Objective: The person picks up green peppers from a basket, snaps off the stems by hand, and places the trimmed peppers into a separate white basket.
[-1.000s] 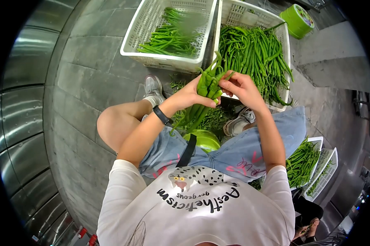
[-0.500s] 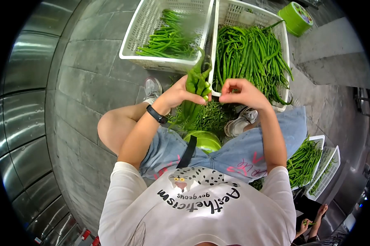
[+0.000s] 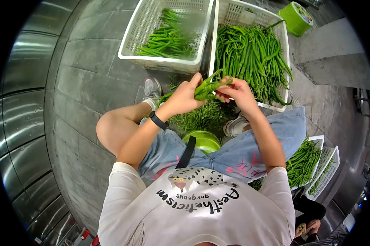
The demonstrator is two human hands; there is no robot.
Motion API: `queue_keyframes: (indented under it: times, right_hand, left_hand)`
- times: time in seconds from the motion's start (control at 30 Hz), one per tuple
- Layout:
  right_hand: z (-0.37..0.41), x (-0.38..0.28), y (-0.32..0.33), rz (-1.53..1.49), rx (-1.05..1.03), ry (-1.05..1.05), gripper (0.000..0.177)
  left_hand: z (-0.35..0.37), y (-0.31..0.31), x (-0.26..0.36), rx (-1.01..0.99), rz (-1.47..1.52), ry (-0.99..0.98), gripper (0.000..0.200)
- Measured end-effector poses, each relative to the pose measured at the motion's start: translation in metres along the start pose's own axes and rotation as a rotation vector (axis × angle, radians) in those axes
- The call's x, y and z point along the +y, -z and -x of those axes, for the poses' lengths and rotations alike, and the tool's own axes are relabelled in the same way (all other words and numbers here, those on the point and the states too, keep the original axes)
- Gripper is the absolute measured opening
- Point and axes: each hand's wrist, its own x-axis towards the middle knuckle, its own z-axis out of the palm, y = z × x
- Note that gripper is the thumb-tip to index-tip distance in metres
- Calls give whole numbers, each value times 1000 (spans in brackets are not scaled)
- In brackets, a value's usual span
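"How do the fingers stand?"

"Those of the left hand [image 3: 184,96] are wrapped round a bunch of long green peppers [image 3: 208,92], near the centre of the frame. Some ends stick out toward the right hand [image 3: 239,92]."

"And that one?"

"Its fingers are bent in at those ends (whether they pinch one, nobody could tell from this angle)."

"What lies just about the hands?"

"A black wristband [image 3: 158,120] sits on the left wrist. Below the bunch, loose green pieces [image 3: 203,119] cover the floor between two shoes, and a rounded green object [image 3: 203,141] shows between the thighs."

"Farther out?"

"Two white crates stand side by side at the top: the left crate [image 3: 162,61] with a smaller heap of peppers, the right crate [image 3: 229,11] much fuller. A green tub [image 3: 295,19] is at the upper right."

"Anyone else?"

"Another person's hands [image 3: 311,226] show at the lower right, below more peppers [image 3: 304,164] in a white container."
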Motion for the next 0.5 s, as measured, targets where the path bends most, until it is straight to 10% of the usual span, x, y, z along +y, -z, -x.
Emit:
queue_keyframes:
  times: [0.3, 0.5]
  right_hand:
    - [0, 14, 7, -534, -337, -4, 10]
    - [1, -12, 37, -214, -789, 97, 21]
  left_hand:
    - [6, -3, 6, -305, 469, -179, 76]
    - [11, 8, -10, -368, 807, -93, 67]
